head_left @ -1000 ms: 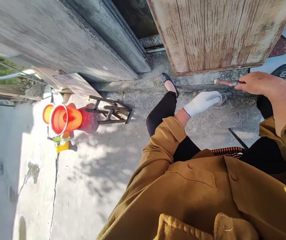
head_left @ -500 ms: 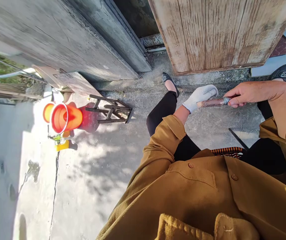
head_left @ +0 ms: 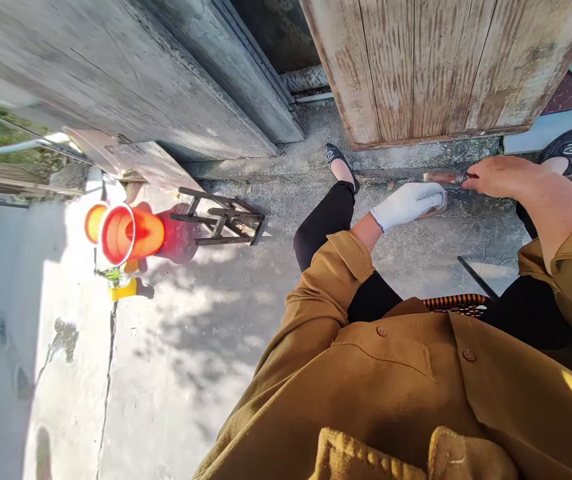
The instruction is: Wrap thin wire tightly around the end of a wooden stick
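My left hand (head_left: 406,203), in a white knitted glove, is curled closed above the concrete, palm turned away. A brownish edge of something shows beneath its fingertips, too little to name. My bare right hand (head_left: 499,179) grips a wire-wrapped wooden stick (head_left: 440,178). Its blunt brown end points left, just above the gloved fingers, with a gap between. The wire binding sits next to my right fingertips. The rest of the stick is hidden by that hand.
A weathered wooden panel (head_left: 446,73) stands ahead, beside a grey wall (head_left: 116,73). Leftward on the concrete floor (head_left: 191,373) are a small wooden stool frame (head_left: 221,220), an orange-red bucket (head_left: 133,235) and a yellow object (head_left: 125,291). Part of a woven seat (head_left: 459,304) shows beneath me.
The stick has moved up and away from my left hand, carried by my right. My gloved hand has shifted right and down, its fingers now closed over something brownish.
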Tool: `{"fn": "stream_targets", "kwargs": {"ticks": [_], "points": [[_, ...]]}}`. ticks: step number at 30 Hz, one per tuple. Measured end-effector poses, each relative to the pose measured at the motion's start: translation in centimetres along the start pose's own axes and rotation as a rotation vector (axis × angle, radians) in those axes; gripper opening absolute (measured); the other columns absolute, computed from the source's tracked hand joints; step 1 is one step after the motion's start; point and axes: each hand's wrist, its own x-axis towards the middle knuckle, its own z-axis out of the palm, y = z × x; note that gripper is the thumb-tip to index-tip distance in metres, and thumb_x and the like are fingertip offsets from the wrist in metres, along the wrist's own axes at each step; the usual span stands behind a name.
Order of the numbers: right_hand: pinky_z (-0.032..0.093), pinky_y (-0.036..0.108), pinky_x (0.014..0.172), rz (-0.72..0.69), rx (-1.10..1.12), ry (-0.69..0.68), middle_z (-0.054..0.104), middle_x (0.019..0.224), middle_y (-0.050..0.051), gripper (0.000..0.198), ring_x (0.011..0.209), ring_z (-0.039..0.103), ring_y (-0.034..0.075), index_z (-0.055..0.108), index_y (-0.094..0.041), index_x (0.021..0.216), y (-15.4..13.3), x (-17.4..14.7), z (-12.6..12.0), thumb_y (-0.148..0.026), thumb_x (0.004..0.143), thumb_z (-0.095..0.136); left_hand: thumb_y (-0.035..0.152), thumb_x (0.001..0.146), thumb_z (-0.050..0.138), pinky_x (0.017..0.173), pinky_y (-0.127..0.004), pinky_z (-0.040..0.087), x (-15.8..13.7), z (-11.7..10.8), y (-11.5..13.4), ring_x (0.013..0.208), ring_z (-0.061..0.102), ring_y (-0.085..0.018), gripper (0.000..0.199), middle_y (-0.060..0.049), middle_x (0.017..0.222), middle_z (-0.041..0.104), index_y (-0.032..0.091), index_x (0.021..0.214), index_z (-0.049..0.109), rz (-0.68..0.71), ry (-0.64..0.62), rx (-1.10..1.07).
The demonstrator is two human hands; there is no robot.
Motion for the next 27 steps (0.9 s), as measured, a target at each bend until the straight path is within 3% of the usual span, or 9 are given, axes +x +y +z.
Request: {"fn": "stream_targets", "kwargs": {"ticks": [4, 7, 8, 10, 14, 17, 22, 24, 27], "points": [[0.039, 0.035, 0.071, -0.27, 0.109, -0.417, 0.069, 0.074, 0.005, 0.034, 0.067, 0.055, 0.017, 0.068, -0.021, 0.077, -0.3, 0.0, 1.2, -0.042, 0.103, 0.07, 0.029, 0.107, 0.06, 0.101, -0.028, 0.053, 0.0, -1.1, 0.1, 0.105, 0.072, -0.021, 0.023, -0.006, 0.103, 0.081, 0.015, 0.102, 0.077, -0.062, 0.115, -0.009], [0.041, 0.033, 0.07, -0.443, 0.271, -0.549, 0.065, 0.073, 0.002, 0.036, 0.067, 0.055, 0.016, 0.07, -0.022, 0.079, -0.6, -1.3, 0.8, -0.052, 0.097, 0.078, 0.026, 0.107, 0.062, 0.103, -0.028, 0.052, 0.4, -1.2, -0.3, 0.105, 0.071, -0.019, 0.018, -0.006, 0.105, 0.081, 0.015, 0.102, 0.076, -0.059, 0.122, -0.058], [0.041, 0.033, 0.071, -0.469, 0.342, -0.512, 0.064, 0.073, 0.001, 0.035, 0.068, 0.055, 0.015, 0.07, -0.021, 0.081, -0.7, -1.9, 0.4, -0.051, 0.098, 0.078, 0.026, 0.107, 0.063, 0.101, -0.028, 0.052, 0.5, -1.0, -0.5, 0.102, 0.07, -0.018, 0.018, -0.006, 0.104, 0.08, 0.015, 0.101, 0.076, -0.066, 0.12, -0.087], [0.042, 0.034, 0.072, -0.451, 0.531, -0.303, 0.064, 0.075, 0.002, 0.03, 0.069, 0.052, 0.014, 0.069, -0.02, 0.085, -0.8, -3.3, -0.7, -0.043, 0.103, 0.074, 0.03, 0.11, 0.061, 0.093, -0.028, 0.053, 0.8, -0.4, -1.0, 0.091, 0.066, -0.015, 0.021, -0.005, 0.098, 0.077, 0.016, 0.101, 0.074, -0.084, 0.12, -0.179], [0.039, 0.033, 0.07, -0.205, 1.028, 0.358, 0.062, 0.082, 0.004, 0.019, 0.069, 0.049, 0.01, 0.067, -0.017, 0.092, -0.6, -4.6, -2.4, -0.024, 0.109, 0.063, 0.037, 0.115, 0.052, 0.075, -0.027, 0.048, 1.0, 0.5, -1.1, 0.071, 0.056, -0.013, 0.03, -0.001, 0.08, 0.065, 0.018, 0.102, 0.072, -0.086, 0.1, -0.315], [0.039, 0.034, 0.069, -0.031, 1.123, 0.64, 0.068, 0.092, 0.008, 0.017, 0.069, 0.048, 0.007, 0.068, -0.012, 0.101, 0.2, -3.2, -2.3, -0.018, 0.113, 0.058, 0.035, 0.112, 0.056, 0.072, -0.027, 0.046, 0.5, 0.7, -0.5, 0.067, 0.054, -0.011, 0.028, -0.001, 0.081, 0.066, 0.017, 0.097, 0.072, -0.062, -0.01, -0.334], [0.047, 0.038, 0.075, 0.129, 0.782, 0.699, 0.078, 0.107, 0.021, 0.048, 0.079, 0.062, 0.011, 0.075, -0.005, 0.117, 2.1, -0.7, -1.4, -0.049, 0.118, 0.057, 0.054, 0.103, 0.074, 0.068, -0.027, 0.046, -0.6, 0.7, 0.7, 0.066, 0.054, -0.009, 0.039, -0.005, 0.089, 0.073, 0.016, 0.098, 0.078, -0.039, -0.258, -0.405], [0.052, 0.043, 0.088, 0.206, 0.53, 0.632, 0.079, 0.116, 0.024, 0.057, 0.1, 0.072, 0.022, 0.077, -0.008, 0.117, 2.6, -0.5, -1.6, -0.06, 0.118, 0.053, 0.067, 0.096, 0.081, 0.065, -0.028, 0.046, -1.0, 0.3, 1.0, 0.064, 0.052, -0.009, 0.052, -0.006, 0.088, 0.073, 0.015, 0.098, 0.08, -0.009, -0.328, -0.464], [0.05, 0.05, 0.102, 0.229, 0.191, 0.471, 0.075, 0.133, 0.031, 0.065, 0.128, 0.068, 0.036, 0.076, -0.01, 0.119, 3.1, -0.3, -2.0, -0.07, 0.115, 0.05, 0.078, 0.088, 0.086, 0.06, -0.028, 0.043, -1.5, -0.7, 1.1, 0.06, 0.05, -0.007, 0.065, -0.01, 0.094, 0.077, 0.014, 0.096, 0.08, 0.058, -0.355, -0.576]]}}
